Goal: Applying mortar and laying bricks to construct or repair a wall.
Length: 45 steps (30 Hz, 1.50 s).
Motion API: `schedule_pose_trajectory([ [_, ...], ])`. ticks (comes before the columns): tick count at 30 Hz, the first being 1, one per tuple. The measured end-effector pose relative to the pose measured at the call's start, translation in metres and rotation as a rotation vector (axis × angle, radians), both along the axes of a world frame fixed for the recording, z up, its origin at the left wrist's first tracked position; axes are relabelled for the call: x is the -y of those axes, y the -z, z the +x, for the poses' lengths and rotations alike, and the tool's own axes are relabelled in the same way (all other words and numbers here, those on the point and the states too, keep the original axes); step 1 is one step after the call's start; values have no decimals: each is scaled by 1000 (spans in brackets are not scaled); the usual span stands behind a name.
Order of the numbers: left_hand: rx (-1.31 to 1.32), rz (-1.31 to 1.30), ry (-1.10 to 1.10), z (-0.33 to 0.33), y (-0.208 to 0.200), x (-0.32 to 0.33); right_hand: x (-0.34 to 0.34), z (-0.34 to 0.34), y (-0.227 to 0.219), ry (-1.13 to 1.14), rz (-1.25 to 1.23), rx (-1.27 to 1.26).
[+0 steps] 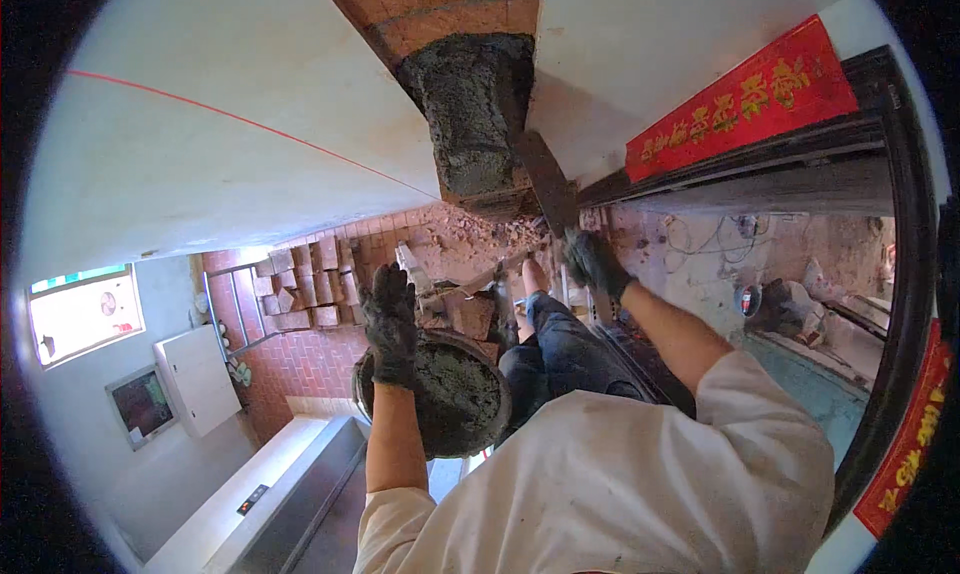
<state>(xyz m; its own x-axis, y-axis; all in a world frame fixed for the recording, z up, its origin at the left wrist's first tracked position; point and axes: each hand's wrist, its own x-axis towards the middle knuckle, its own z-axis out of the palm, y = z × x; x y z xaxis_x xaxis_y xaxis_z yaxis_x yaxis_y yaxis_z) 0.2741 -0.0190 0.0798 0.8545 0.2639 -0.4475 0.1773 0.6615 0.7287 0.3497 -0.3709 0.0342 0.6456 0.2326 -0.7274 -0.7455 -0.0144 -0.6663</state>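
1. Head view: my right hand (594,261) grips a trowel (551,186), blade at the right edge of the grey mortar (470,114) on the brickwork (440,6).
2. My left hand (390,324), fingers open, hangs over the mortar tub's (496,429) left rim.

The mortar (472,114) before me looks damp and rough, with a faint sheen. My trowel (548,182) looks like dull, smooth metal, my shirt (610,484) is matt cloth, and the red banner (735,109) looks like smooth paper.
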Motion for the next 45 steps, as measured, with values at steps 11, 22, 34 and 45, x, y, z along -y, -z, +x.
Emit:
schedule_pose_trajectory([
  [11, 8, -2, -52, -17, -34, -1, 24, 5, -106, -123, -106, 63],
  [22, 118, -205, -84, -49, -33, 2, 23, 122, -241, -893, -578, 38],
  [34, 115, -138, -234, -94, -62, 6, -19, 134, -282, -1013, -589, -11],
  [45, 189, -41, -301, -110, -83, 18, -123, 217, -250, -1226, -1057, 671],
])
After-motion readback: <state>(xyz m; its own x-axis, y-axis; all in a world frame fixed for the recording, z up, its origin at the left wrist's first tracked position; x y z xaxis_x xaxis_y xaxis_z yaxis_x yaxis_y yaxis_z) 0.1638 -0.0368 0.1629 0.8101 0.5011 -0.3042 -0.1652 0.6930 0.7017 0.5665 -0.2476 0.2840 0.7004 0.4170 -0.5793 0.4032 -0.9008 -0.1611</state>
